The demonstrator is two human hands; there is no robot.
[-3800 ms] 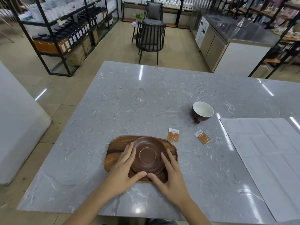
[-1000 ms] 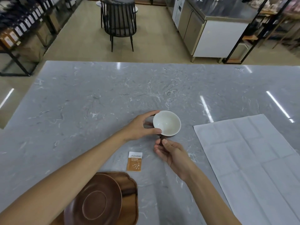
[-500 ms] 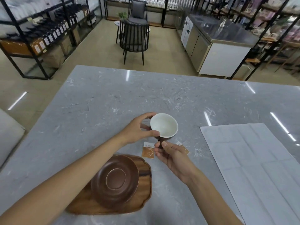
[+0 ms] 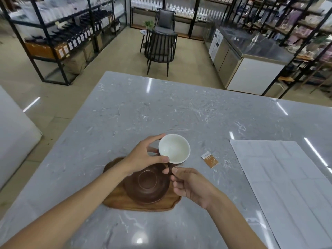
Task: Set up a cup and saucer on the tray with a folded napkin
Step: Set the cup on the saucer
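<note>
On the grey marble table [image 4: 161,114], 2 hands held the white-lined brown cup [image 4: 174,148] above the round brown saucer [image 4: 147,184] on the wooden tray [image 4: 115,198]: left hand [image 4: 143,157] gripped its rim, right hand [image 4: 190,184] pinched its handle; the unfolded white napkin [image 4: 287,186] lay well apart

The far half of the table [image 4: 161,108] lies open. Right of the tray [image 4: 115,200], a sachet [image 4: 209,159] and the spread napkin [image 4: 287,186] take the surface; the saucer [image 4: 147,186] seems clear beneath the held cup [image 4: 174,149]
</note>
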